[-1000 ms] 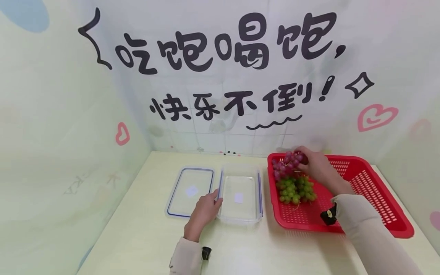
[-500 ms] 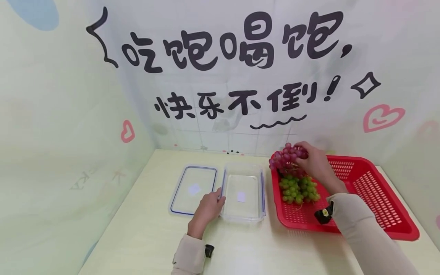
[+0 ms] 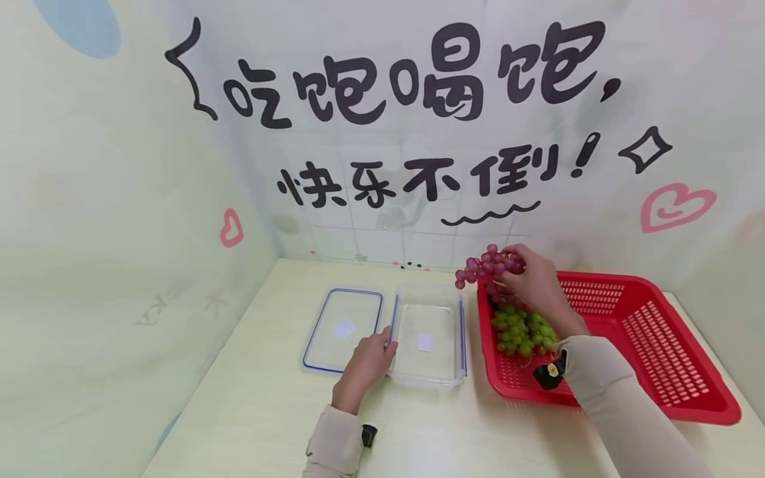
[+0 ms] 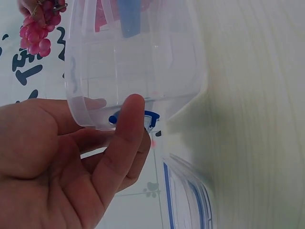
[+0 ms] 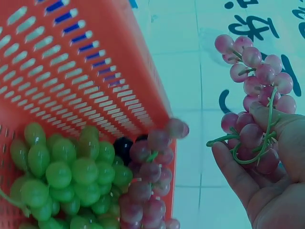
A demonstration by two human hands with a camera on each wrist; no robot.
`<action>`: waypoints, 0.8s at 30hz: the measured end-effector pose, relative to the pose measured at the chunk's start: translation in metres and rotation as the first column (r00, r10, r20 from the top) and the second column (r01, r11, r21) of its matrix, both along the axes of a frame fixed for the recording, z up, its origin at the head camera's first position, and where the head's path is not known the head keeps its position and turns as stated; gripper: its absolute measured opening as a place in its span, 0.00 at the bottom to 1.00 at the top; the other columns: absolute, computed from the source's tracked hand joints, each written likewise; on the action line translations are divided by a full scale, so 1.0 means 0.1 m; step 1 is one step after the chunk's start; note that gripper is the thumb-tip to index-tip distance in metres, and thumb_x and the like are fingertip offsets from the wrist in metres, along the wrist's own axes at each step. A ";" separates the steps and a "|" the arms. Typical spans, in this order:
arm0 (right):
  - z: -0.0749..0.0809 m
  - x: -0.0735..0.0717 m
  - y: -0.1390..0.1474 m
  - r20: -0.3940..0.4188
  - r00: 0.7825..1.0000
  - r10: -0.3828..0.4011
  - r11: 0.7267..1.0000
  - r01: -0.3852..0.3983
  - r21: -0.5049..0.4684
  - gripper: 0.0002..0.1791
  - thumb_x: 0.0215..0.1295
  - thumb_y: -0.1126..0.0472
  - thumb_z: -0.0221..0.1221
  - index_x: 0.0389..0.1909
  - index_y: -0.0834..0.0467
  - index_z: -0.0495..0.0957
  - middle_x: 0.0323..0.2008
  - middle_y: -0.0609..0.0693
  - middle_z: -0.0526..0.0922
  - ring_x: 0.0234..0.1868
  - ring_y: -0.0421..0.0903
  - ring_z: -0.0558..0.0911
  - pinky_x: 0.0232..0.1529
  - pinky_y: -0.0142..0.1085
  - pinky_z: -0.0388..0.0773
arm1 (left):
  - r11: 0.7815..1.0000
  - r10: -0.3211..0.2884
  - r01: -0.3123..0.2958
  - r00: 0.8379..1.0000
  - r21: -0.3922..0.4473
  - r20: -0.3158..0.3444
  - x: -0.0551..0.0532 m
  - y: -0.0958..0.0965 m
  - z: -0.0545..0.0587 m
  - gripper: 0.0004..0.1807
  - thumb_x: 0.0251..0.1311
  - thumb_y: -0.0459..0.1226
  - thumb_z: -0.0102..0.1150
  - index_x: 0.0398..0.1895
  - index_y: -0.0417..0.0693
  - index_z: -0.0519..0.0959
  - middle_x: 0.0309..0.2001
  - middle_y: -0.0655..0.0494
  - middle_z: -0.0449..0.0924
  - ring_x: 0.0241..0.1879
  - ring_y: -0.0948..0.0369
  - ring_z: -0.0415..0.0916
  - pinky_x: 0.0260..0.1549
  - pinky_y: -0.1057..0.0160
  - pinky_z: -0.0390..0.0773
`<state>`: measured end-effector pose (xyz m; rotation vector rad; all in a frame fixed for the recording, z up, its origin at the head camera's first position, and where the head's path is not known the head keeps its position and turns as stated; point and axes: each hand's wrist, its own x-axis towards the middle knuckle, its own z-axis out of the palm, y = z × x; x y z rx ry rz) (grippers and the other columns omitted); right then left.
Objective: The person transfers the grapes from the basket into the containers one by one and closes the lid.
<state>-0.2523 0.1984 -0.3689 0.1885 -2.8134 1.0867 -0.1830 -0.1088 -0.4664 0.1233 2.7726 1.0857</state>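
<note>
My right hand holds a bunch of pinkish-red grapes by its stem above the left rim of a red perforated basket. In the right wrist view, this bunch hangs clear of the basket wall, its green stem between thumb and fingers. Inside the basket lie green grapes, a second red bunch and, partly hidden, some dark grapes. With my left hand I grip the left side of a clear plastic food container; thumb and fingers pinch its wall.
A clear lid with a blue seal lies flat left of the container. Behind the pale table stands a printed backdrop with large black characters. The basket takes up the table's right side.
The red grape bunch has been lifted by my right hand and carried left, up to the basket's left rim. My left hand keeps its grip on the container. The head view has shifted slightly.
</note>
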 end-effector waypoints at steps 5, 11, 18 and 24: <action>-0.01 -0.01 -0.11 0.006 1.000 -0.018 1.000 0.018 -0.024 0.25 0.69 0.62 0.60 0.65 0.59 0.69 0.55 0.65 0.77 0.49 0.59 0.77 0.50 0.54 0.80 | 1.000 0.000 0.000 1.000 0.001 0.012 0.00 0.02 0.00 0.28 0.75 0.39 0.46 0.72 0.31 0.62 0.65 0.30 0.69 0.18 0.60 0.68 0.22 0.63 0.68; -0.04 -0.04 -0.25 0.005 0.999 -0.032 0.998 0.032 -0.048 0.25 0.68 0.60 0.62 0.64 0.59 0.70 0.54 0.63 0.78 0.46 0.58 0.78 0.45 0.50 0.83 | 1.000 -0.009 0.009 1.000 -0.023 0.001 0.00 0.03 0.01 0.28 0.75 0.38 0.46 0.71 0.30 0.62 0.65 0.30 0.69 0.20 0.59 0.70 0.24 0.62 0.70; -0.08 -0.08 -0.40 0.026 0.999 -0.028 0.998 0.029 -0.054 0.24 0.68 0.58 0.61 0.62 0.59 0.71 0.54 0.62 0.79 0.46 0.57 0.79 0.48 0.50 0.82 | 0.999 -0.010 0.009 1.000 -0.039 -0.005 0.00 0.03 0.01 0.28 0.75 0.38 0.46 0.70 0.29 0.63 0.64 0.30 0.70 0.27 0.55 0.75 0.25 0.61 0.70; -0.12 -0.09 -0.56 0.048 0.999 -0.007 0.997 0.011 -0.075 0.23 0.67 0.60 0.63 0.61 0.60 0.71 0.53 0.62 0.80 0.46 0.57 0.79 0.48 0.48 0.83 | 0.999 -0.004 0.003 1.000 -0.034 -0.010 0.01 0.02 0.01 0.27 0.75 0.38 0.47 0.70 0.29 0.63 0.65 0.30 0.70 0.27 0.56 0.74 0.23 0.62 0.69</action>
